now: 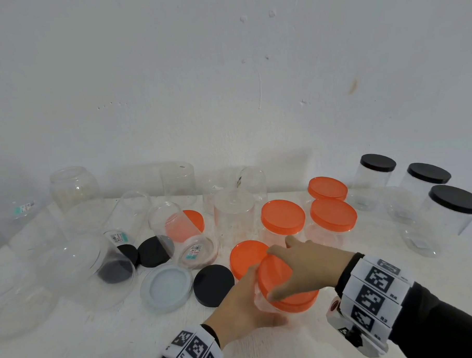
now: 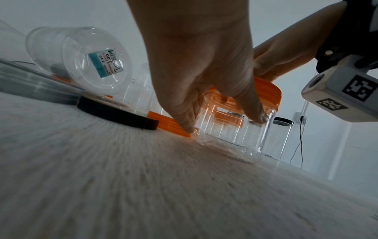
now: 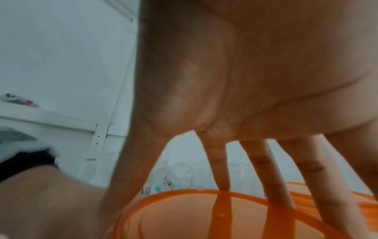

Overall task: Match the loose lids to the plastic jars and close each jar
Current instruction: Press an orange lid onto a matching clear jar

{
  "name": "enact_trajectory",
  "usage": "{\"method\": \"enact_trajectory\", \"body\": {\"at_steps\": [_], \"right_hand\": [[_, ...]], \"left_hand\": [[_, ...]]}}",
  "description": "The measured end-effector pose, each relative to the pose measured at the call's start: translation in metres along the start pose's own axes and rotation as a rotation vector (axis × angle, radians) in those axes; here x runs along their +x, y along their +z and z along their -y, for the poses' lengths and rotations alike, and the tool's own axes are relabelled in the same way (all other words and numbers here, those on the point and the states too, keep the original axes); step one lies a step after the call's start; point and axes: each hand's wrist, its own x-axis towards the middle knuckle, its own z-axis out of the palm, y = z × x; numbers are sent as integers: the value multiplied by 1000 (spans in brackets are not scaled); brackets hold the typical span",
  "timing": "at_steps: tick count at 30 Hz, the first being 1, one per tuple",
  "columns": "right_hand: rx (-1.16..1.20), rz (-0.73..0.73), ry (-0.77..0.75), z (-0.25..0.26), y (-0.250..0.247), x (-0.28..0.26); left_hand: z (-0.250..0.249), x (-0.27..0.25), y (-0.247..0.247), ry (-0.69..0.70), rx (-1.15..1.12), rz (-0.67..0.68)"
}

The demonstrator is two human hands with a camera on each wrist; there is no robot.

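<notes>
table point(image 1: 304, 346): white, carries clear jars and loose lids
clear jar point(image 2: 231, 129): near front edge, left hand point(image 1: 243, 308) wraps its body
orange lid point(image 1: 285, 285): tilted on that jar, right hand point(image 1: 309, 265) grips rim
price sticker point(image 2: 107, 64): on tipped jar's base, reads "MEMBER PRICE 2.00"

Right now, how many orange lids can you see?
6. One under the right hand on the held jar, one flat just behind it, three on closed jars behind, one behind a tipped jar. More may be hidden.
</notes>
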Motion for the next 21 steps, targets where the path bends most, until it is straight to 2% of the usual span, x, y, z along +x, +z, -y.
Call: {"method": "enact_trajectory", "body": {"at_steps": [4,7,14,17,21], "right_hand": [[-3,88,-103,1,-6,-4],[-10,71,-147,2,-5,-2],[-76,-52,-11,4,7,5],[-42,13,-11,1,1,2],[-8,100,-113,-1,-8,-6]], "left_hand": [[1,1,1,1,34,-10],[0,0,1,13,30,-8],[3,0,0,1,15,-1],[4,1,0,-13,10,-6],[3,3,1,-15,44,-4]]}}
